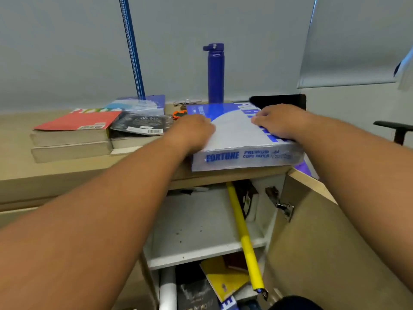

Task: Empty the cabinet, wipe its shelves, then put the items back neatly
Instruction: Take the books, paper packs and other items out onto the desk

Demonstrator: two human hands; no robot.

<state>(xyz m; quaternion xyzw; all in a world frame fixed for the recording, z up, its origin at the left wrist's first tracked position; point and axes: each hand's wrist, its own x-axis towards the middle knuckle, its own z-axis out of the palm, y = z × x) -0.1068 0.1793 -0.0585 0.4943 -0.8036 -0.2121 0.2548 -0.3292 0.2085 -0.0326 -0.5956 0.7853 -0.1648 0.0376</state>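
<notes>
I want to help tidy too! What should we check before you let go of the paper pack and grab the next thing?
1. Ream of copy paper lies flat on the cabinet top: ok.
2. Left hand and right hand both rest on it: ok.
3. Ream fully behind the top's front edge: cannot tell.
4. Upper shelf emptied: not ok, yellow pole remains.
5. Books below taken out: not ok.
6. Cabinet door open: ok.

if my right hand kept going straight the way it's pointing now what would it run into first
The right hand lies on the paper ream, pointing left and away. Carried straight on across the ream's top, it would probably meet the blue bottle near its base first; depth is unclear.
</notes>
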